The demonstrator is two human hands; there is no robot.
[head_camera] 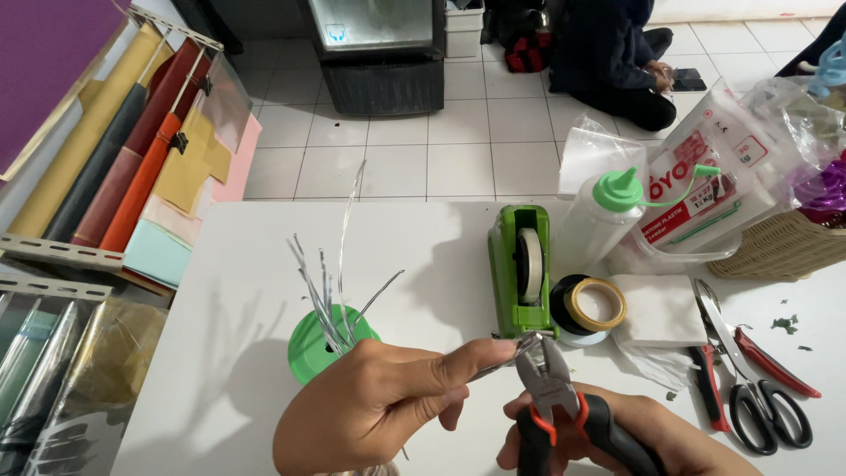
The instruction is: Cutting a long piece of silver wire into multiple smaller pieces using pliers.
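Left hand (379,401) pinches one wire (502,360); right hand's (617,436) grip closes one pliers (564,397).

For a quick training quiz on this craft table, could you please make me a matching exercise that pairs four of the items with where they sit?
Things:
1. Tape dispenser
2. Pliers
3. Scissors
4. Squeeze bottle

Places:
A. Held in the right hand, jaws closing on thin wire pinched by the left hand
B. Flat on the table's right side, beside red-handled pliers
C. Standing behind the tape rolls, green cap on top
D. Mid-table, green, just beyond the tips of the held tool

Pairs: 1-D, 2-A, 3-B, 4-C
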